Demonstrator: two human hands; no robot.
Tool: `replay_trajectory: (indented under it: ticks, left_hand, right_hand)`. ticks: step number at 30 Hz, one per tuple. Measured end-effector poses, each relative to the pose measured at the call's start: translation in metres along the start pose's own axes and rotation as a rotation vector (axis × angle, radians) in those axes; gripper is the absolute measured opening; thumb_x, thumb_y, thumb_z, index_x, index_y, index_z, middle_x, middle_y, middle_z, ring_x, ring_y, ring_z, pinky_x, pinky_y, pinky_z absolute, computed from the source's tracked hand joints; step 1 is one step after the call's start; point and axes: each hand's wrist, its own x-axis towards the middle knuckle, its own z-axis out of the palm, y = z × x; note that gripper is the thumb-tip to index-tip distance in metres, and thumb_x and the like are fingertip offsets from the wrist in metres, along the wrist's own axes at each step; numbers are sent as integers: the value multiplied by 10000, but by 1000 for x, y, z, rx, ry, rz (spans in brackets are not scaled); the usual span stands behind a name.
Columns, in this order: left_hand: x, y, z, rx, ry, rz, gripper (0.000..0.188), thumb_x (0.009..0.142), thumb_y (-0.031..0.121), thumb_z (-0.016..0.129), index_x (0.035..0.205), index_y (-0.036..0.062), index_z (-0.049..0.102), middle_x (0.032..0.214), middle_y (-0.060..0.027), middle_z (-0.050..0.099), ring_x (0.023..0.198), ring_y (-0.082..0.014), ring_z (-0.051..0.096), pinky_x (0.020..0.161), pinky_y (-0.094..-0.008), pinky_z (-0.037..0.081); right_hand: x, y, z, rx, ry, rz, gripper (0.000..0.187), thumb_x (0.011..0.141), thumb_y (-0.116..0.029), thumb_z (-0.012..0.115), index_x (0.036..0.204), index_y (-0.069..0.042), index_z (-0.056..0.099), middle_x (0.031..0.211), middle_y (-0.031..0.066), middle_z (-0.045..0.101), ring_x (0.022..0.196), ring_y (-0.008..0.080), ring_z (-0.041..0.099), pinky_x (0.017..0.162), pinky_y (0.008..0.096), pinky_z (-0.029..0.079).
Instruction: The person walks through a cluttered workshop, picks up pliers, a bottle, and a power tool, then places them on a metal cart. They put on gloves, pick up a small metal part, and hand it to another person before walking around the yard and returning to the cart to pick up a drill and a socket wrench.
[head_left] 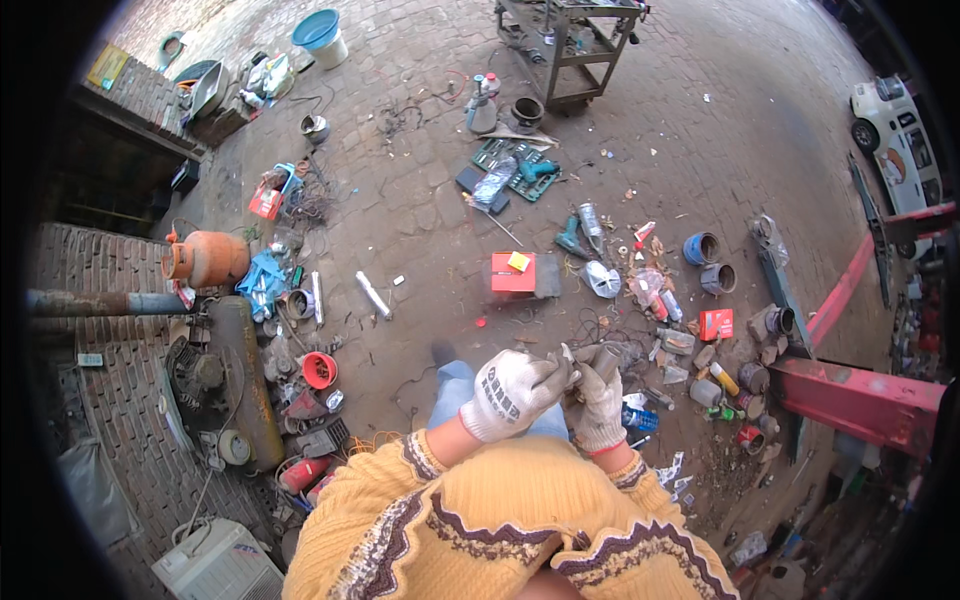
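Gloves (497,398) cover the left hand (515,395) and right hand (600,402), both curled closed on a small grey part (571,367) between them, its shape unclear. Ahead of them on the paved floor (420,225) sit a red box (510,276), a drill (570,240) and, farther off, a trolley (575,58). Leftward stand a red bucket (320,371) and an orange gas cylinder (212,259); rightward, tins (716,280), a red beam (858,402) and, well apart, a van (897,145).

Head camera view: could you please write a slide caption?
Left hand and right hand, both gloved, close together; a red box on the paved ground beyond.
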Motion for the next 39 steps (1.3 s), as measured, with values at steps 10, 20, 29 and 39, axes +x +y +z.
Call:
replay_trajectory:
  ticks: [10,20,29,39]
  left_hand:
    - [-155,-67,-165,-239,215,-676,483,847,223,706,1309,130,598,1189,-130,634,1054,-310,641,886,-375,517]
    - [-170,-110,-202,-33,303,-716,395,831,189,676,1220,130,638,1072,-132,679,969,-339,663,805,-414,537]
    - [-87,-205,-237,18,234,-835,369,852,185,673,1212,116,633,1074,-131,672,971,-323,668,814,-409,538]
    - [140,-387,-275,-175,77,-709,384,863,204,674,1222,72,628,1121,-155,645,1004,-330,648,851,-395,523]
  right_hand:
    - [2,106,182,272,-384,460,189,940,-178,659,1054,-37,606,835,71,671,721,164,680,739,393,631]
    - [51,127,254,-281,-460,404,244,916,-152,688,1083,-11,577,946,78,675,789,180,700,732,320,619]
    - [176,116,310,-219,-416,489,235,877,-145,722,1035,-34,588,914,59,666,743,155,678,656,265,572]
    - [406,7,354,73,-313,483,248,932,-163,657,1132,-32,588,932,52,664,704,129,645,723,317,608]
